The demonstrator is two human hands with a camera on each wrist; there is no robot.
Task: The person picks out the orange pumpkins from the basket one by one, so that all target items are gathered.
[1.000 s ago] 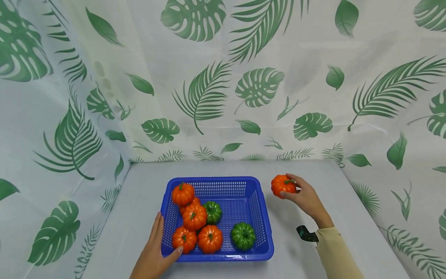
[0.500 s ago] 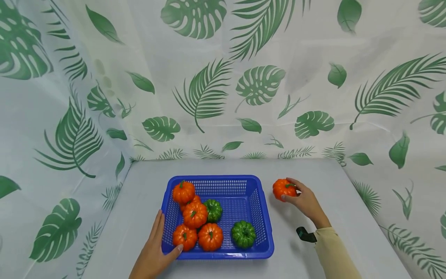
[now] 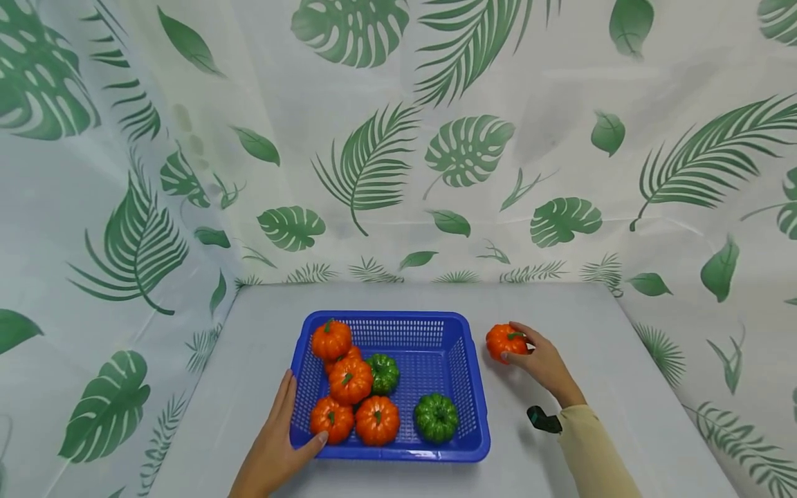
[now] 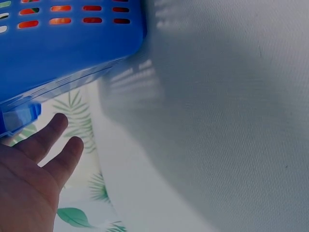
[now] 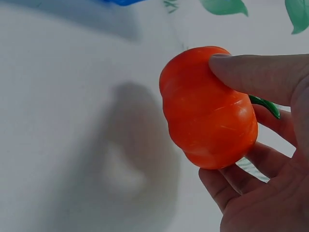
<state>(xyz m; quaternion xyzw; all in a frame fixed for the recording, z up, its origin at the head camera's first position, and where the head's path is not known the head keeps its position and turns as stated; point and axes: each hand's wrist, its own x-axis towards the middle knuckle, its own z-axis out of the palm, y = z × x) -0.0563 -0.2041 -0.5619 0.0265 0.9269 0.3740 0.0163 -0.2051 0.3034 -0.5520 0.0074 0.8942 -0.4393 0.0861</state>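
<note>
Orange pumpkin (image 3: 501, 342) gripped within fingers of right hand (image 3: 543, 361); might be dropped if grip slackens. Basket (image 3: 405, 454) flanked by straight-fingered left hand (image 3: 274, 441).

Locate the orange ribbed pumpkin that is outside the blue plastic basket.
In the head view, the orange ribbed pumpkin is just right of the blue perforated plastic basket, gripped by the person's right hand.

A pale tabletop (image 3: 255, 346) bears a blue perforated basket (image 3: 398, 453).
</note>
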